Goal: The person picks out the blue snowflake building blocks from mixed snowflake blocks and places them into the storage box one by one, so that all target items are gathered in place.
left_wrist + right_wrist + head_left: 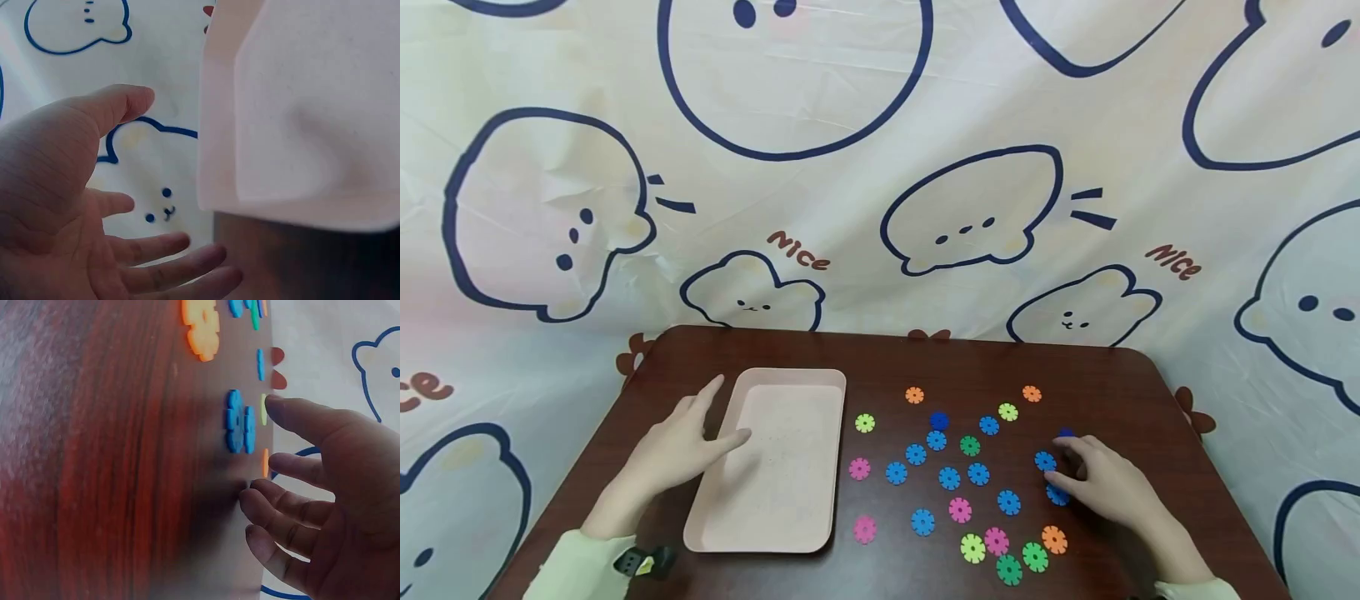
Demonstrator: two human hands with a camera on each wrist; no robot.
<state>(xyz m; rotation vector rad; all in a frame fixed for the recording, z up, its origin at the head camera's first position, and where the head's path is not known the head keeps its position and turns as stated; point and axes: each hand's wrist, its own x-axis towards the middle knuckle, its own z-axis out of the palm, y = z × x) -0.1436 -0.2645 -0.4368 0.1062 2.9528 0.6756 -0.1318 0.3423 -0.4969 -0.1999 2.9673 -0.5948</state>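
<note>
My left hand [673, 446] hovers by the left side of a shallow pale pink tray [838, 467], its thumb reaching over the rim in the head view. In the left wrist view that hand [94, 206] has its fingers spread and holds nothing. On the right, my right hand [1112, 487] is near a blue notched disc [1045, 461], another blue disc [1057, 496] by the thumb and a dark blue disc [1066, 433] partly hidden beyond the fingertips. The right wrist view shows this hand [319, 506] with thumb and fingers apart; nothing is visible between them.
Several notched plastic discs lie scattered between tray and right hand: pink [865, 529], orange [1054, 540], green [1009, 570], yellow-green [972, 548] and blue [922, 522]. They lie on a dark brown table [760, 579]. A cartoon-printed cloth [850, 192] hangs behind it.
</note>
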